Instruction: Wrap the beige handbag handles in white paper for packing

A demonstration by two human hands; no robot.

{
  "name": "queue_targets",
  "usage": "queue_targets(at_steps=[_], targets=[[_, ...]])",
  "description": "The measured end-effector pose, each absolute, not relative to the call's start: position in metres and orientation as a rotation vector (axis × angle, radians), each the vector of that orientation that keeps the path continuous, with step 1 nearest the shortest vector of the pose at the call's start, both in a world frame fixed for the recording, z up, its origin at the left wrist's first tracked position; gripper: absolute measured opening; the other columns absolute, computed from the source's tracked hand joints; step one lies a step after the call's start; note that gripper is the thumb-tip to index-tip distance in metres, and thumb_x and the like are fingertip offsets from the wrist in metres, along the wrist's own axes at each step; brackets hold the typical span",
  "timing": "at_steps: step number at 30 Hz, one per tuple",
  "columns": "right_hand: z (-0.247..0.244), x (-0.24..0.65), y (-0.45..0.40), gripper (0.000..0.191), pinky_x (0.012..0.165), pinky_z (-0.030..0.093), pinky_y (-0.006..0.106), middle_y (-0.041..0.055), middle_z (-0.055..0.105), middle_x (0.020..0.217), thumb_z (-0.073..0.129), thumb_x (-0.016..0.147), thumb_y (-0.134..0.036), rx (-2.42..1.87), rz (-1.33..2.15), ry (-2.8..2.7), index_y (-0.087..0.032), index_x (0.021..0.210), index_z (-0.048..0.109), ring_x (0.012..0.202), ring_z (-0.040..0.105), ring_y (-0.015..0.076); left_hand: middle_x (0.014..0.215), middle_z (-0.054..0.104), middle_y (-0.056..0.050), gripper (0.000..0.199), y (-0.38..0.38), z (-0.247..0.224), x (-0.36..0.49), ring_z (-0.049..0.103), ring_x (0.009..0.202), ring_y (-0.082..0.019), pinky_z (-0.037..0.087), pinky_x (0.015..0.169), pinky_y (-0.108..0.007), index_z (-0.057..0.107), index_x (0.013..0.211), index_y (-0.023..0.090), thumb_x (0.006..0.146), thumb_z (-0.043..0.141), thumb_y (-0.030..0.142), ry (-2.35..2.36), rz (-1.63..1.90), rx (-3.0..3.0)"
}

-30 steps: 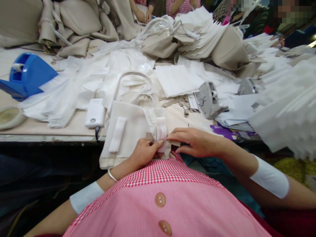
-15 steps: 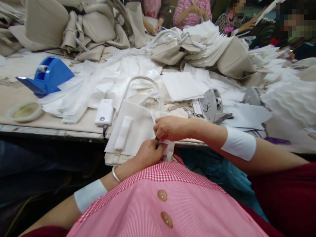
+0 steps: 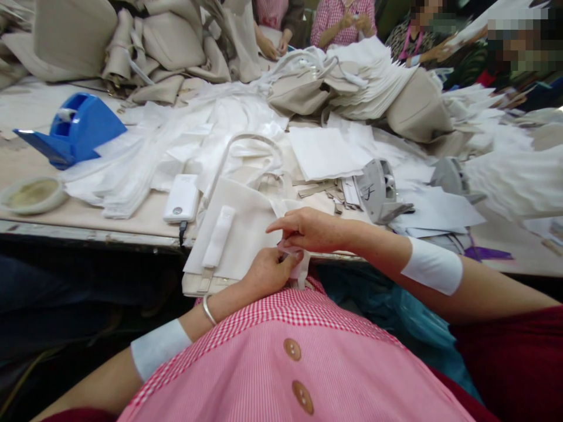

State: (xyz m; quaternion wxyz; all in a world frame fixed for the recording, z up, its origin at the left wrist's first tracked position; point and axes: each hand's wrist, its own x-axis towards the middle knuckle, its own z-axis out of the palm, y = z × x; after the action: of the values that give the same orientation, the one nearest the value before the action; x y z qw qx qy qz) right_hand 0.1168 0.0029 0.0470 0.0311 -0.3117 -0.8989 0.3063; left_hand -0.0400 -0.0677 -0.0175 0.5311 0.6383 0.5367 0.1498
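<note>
An off-white handbag [image 3: 237, 234] lies at the table's front edge, its lower end overhanging toward my apron. A white wrapping [image 3: 219, 237] covers the strap on its left side. At the bag's right side, my left hand [image 3: 272, 271] pinches a thin white wrapping sheet [image 3: 291, 249] between thumb and fingers. Just above it, my right hand [image 3: 314, 228] has its index finger stretched out to the left, while the thumb and other fingers press on the same sheet. What lies under the sheet is hidden by my hands. The bag's handle [image 3: 250, 138] arches away across the table.
Left of the bag are a white power bank [image 3: 181, 198] with a cable, a blue tape dispenser [image 3: 81, 132] and a shallow dish [image 3: 33, 194]. A grey tape dispenser [image 3: 376, 190] stands at right. Beige bag pieces [image 3: 171, 44] and white sheets [image 3: 323, 153] pile behind. Several people work opposite.
My right hand has shifted slightly and its index finger has straightened out from a pinch. More of the white sheet shows between my hands. My left hand stays nearly in place.
</note>
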Motion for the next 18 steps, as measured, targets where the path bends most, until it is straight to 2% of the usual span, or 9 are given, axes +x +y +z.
queue_targets(at_steps=[2,5,11,18], targets=[[0.054,0.114,0.008,0.039,0.073,0.045,0.021,0.0045,0.073,0.092,0.059,0.079,-0.008,-0.996,0.975,-2.844,-0.018,0.115,0.069,0.077,0.063,0.0123,0.048,0.052,0.001,0.051,-0.068,-0.018,-0.04,0.048,0.048,-0.013,0.028,0.048,-0.027,0.057,0.055,0.017,0.086,0.049,0.057,1.302,0.352,1.505],[0.062,0.108,0.017,0.029,0.073,0.044,0.022,0.0037,0.075,0.094,0.06,0.078,-0.01,-0.997,1.035,-2.962,-0.019,0.102,0.075,0.08,0.063,0.0136,0.046,0.05,0.0,0.052,-0.068,-0.017,-0.04,0.047,0.047,-0.013,0.028,0.047,-0.028,0.055,0.052,0.018,0.085,0.049,0.057,1.326,0.334,1.507],[0.064,0.093,0.033,0.02,0.065,0.04,0.024,0.0046,0.073,0.081,0.061,0.077,-0.012,-0.891,0.961,-3.265,-0.018,0.084,0.078,0.069,0.057,0.013,0.047,0.052,0.0,0.051,-0.067,-0.018,-0.04,0.046,0.046,-0.013,0.028,0.047,-0.028,0.053,0.051,0.018,0.086,0.048,0.056,1.332,0.316,1.529],[0.063,0.087,0.028,0.018,0.059,0.034,0.024,0.0021,0.07,0.073,0.06,0.078,-0.013,-0.794,0.785,-3.29,-0.018,0.086,0.076,0.06,0.049,0.0106,0.052,0.061,-0.005,0.053,-0.064,-0.021,-0.044,0.056,0.054,-0.017,0.035,0.051,-0.028,0.056,0.051,0.019,0.085,0.05,0.059,1.292,0.325,1.443]])
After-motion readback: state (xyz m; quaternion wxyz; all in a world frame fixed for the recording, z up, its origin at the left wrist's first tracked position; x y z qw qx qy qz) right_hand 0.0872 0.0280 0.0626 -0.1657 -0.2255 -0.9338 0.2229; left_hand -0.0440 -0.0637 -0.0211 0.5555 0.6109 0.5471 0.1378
